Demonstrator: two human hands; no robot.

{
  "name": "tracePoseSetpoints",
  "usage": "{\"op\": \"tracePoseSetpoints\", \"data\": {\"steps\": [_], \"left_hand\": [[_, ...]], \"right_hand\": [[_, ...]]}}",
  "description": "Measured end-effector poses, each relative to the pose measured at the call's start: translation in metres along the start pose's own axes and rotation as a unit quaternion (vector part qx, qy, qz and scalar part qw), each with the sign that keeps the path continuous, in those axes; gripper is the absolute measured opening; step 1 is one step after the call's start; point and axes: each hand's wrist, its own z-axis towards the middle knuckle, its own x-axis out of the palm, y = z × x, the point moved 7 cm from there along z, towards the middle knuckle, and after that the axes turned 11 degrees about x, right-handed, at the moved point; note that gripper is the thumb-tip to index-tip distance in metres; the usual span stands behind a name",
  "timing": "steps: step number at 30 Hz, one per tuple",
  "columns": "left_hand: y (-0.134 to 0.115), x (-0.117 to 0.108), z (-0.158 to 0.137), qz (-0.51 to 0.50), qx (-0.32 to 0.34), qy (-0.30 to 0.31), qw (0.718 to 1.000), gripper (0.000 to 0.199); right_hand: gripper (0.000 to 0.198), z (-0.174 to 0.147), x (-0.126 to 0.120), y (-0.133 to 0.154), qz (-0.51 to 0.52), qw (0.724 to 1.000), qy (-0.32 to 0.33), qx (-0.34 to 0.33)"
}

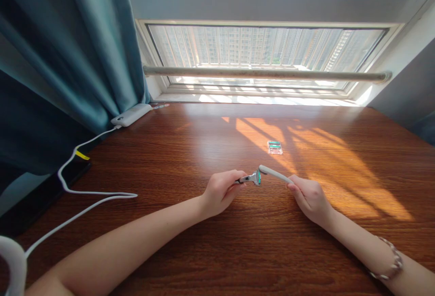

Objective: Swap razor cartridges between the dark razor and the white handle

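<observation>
Wooden table (190, 151): broad, sunlit toward two o'clock. Teal curtain (61, 60) at ten o'clock; white power bank (131, 114) with its cable (84, 194) at nine o'clock. Left hand (220, 191), centre: closed on the razor handle (249, 178), metal with a green-trimmed end, judged light, stiff and rather slick, best gripped along the shaft. Right hand (311, 198), at three o'clock of the left: pinching a slim white piece (274, 174), its tip touching the handle's head. Clear cartridge pack (274, 147) lay at twelve o'clock, apart from both hands; probably fragile.
</observation>
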Motion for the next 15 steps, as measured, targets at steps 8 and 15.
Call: {"op": "tracePoseSetpoints", "data": {"steps": [8,15], "left_hand": [[-0.004,0.001,0.001,-0.015,0.020,0.003,1.000,0.017],[-0.003,0.001,0.001,-0.012,0.017,-0.001,1.000,0.017]], "right_hand": [[0.030,0.000,-0.001,0.005,0.016,1.000,0.003,-0.021],[0.029,-0.001,0.000,0.011,0.035,0.998,0.025,-0.046]]}}
